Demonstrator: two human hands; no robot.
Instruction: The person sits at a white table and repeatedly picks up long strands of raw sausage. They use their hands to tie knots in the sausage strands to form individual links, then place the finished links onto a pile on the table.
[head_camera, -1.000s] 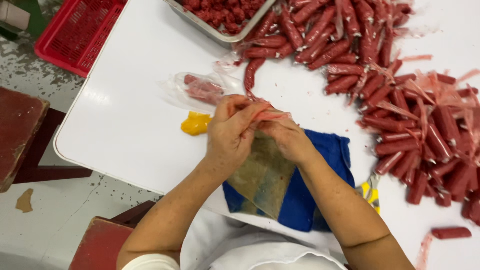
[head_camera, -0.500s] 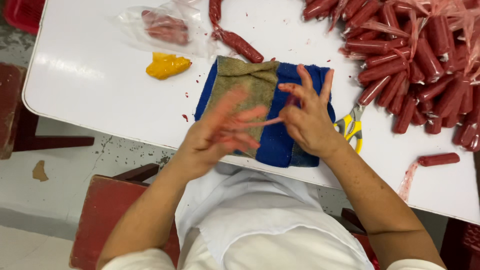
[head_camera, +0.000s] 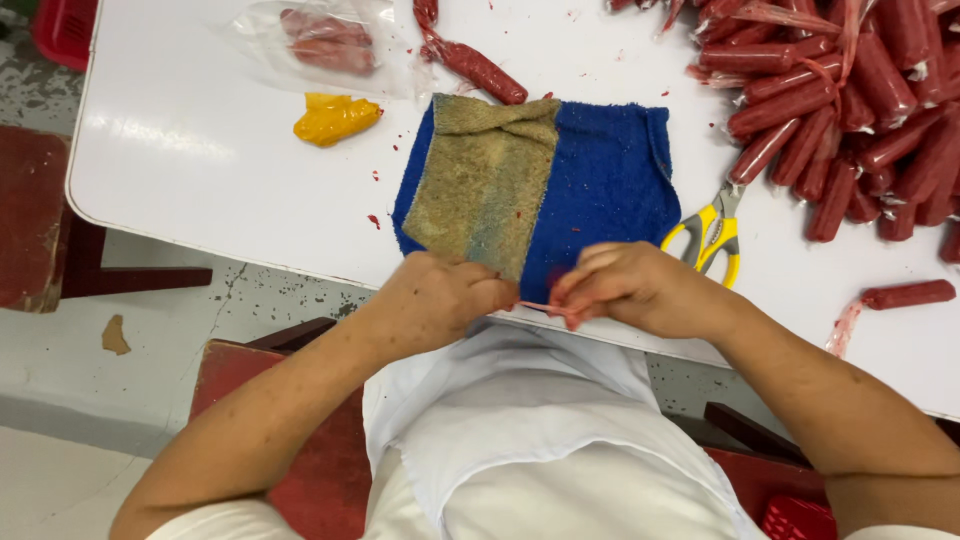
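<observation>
Both hands meet at the table's near edge: left hand (head_camera: 440, 300) and right hand (head_camera: 625, 288) each pinch an end of a thin pink strip (head_camera: 535, 306), just near of the blue towel (head_camera: 600, 185). Pulled hard, that strip could snap; scissors (head_camera: 712, 232) lie close right.

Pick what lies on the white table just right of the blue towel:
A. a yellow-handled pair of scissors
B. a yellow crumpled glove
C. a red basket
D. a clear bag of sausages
A: the yellow-handled scissors lie against the right edge of the blue towel, between it and the pile of red sausages.
</observation>
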